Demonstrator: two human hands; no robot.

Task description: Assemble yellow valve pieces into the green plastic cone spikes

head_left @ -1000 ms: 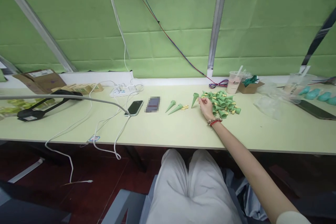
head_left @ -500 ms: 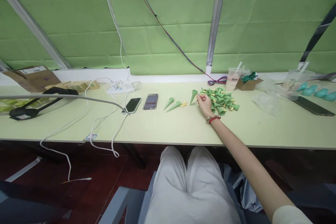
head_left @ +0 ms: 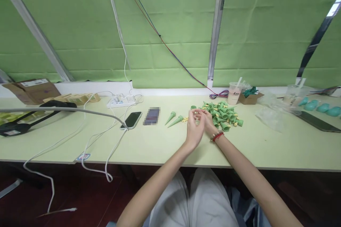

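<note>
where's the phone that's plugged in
In the head view, the phone lies on the table, left of both hands, between the white cables and a blurred dark card.

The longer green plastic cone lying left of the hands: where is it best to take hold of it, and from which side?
Probably take the longer green plastic cone at its wide open end, coming from above. It lies flat on the pale table, tip pointing lower left, and the thick end offers the fullest grip.

left hand [head_left: 193,130], right hand [head_left: 208,123], fingers meeting
</note>
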